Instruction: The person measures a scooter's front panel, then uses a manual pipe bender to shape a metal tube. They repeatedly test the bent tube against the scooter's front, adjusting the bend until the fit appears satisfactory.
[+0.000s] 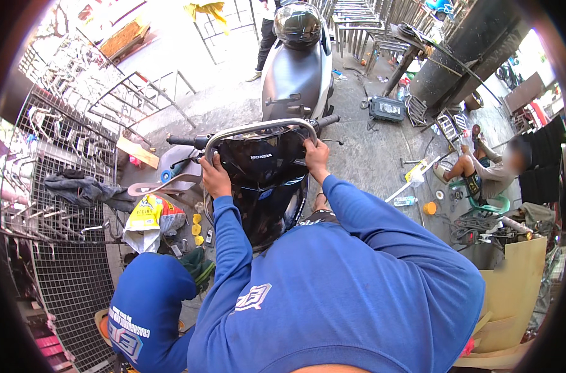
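A dark scooter (pixel 267 171) stands in front of me, its glossy front panel facing me and its seat (pixel 292 84) reaching away. Around the top and sides of that panel runs a bent metal tube guard (pixel 261 125). My left hand (pixel 217 177) is closed round the guard's left side, below the left handlebar grip (pixel 182 140). On the opposite side, my right hand (pixel 317 156) is closed on the guard's right end, just under the right handlebar grip (pixel 328 120). How the guard's lower part meets the scooter is hidden by my arms and the panel.
A co-worker in a blue shirt (pixel 149 298) crouches at my lower left, beside a yellow and white sack (pixel 149 221). Another person (pixel 494 177) sits at right on a green stool. Wire mesh racks (pixel 71 273) line the left; a black toolbox (pixel 387 109) lies beyond the scooter's right side.
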A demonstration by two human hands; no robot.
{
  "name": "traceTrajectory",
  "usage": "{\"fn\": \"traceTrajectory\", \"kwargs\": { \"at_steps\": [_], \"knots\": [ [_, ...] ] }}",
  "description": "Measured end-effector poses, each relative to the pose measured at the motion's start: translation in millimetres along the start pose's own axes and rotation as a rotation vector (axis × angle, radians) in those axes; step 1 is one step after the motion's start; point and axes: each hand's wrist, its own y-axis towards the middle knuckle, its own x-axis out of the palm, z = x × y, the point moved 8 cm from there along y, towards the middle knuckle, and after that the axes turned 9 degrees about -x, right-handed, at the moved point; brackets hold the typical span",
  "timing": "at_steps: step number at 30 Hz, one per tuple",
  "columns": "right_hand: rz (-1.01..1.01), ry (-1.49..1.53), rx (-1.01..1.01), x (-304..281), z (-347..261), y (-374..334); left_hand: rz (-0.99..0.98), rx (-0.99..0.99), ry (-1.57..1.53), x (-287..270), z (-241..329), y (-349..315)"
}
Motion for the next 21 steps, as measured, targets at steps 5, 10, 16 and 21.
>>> {"fn": "traceTrajectory", "kwargs": {
  "at_steps": [5,10,16,21],
  "knots": [
    [0.006,0.023,0.003,-3.1,-7.8,-2.1,-0.026,-0.045,0.02,1.9,-1.4,0.0],
    [0.008,0.043,-0.013,-2.0,-7.2,-1.7,0.009,-0.015,0.013,-0.9,0.7,-1.1],
    [0.016,0.043,-0.017,1.1,2.6,0.7,0.026,-0.015,0.01,-0.8,-0.2,-0.9],
    [-0.005,0.034,-0.031,3.5,7.0,1.9,-0.014,-0.062,0.069,0.6,-1.7,-0.9]
  ]
}}
